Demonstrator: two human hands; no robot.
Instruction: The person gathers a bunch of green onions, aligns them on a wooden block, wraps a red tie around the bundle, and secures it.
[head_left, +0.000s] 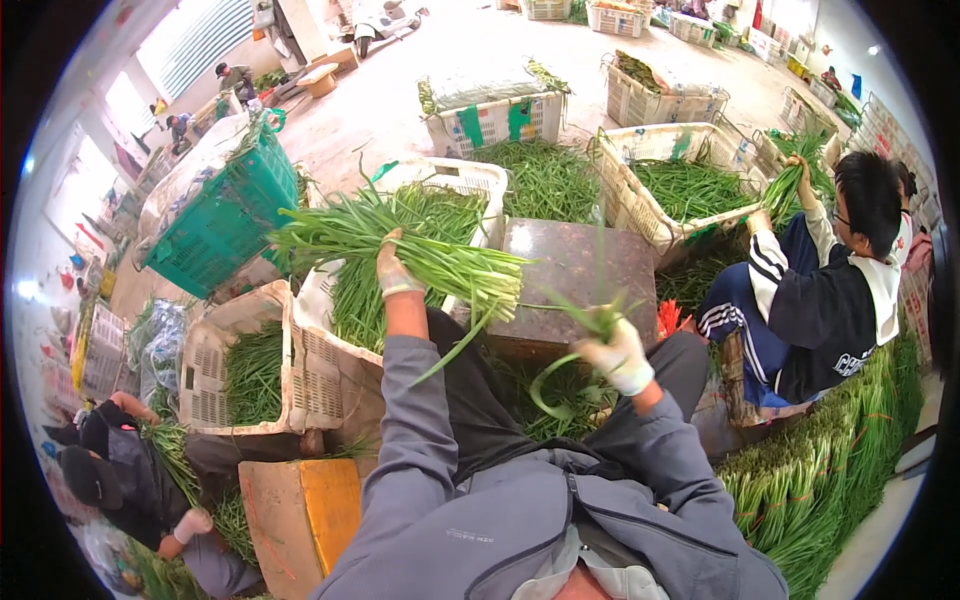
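Note:
My gloved left hand (396, 266) grips a thick bunch of long green stalks (457, 274), probably garlic shoots or chives, with pale cut ends to the right and leafy tips to the left. A few loose leaves (596, 322) are caught in my gloved right hand (619, 356), blurred by motion; one leaf curls down below it. Between the hands stands a dark-topped wooden block or small table (577, 262). Under the bunch, a white plastic crate (491, 187) holds more greens (435, 210). Leaf scraps (559, 405) lie between my knees.
A co-worker (817, 285) sits at right holding greens, beside another crate (622, 202). Red ties (670, 319) lie near my right knee. Tied bundles (810, 480) stand at lower right. At left are a green crate (225, 210), a white crate (289, 360) and another co-worker (142, 480).

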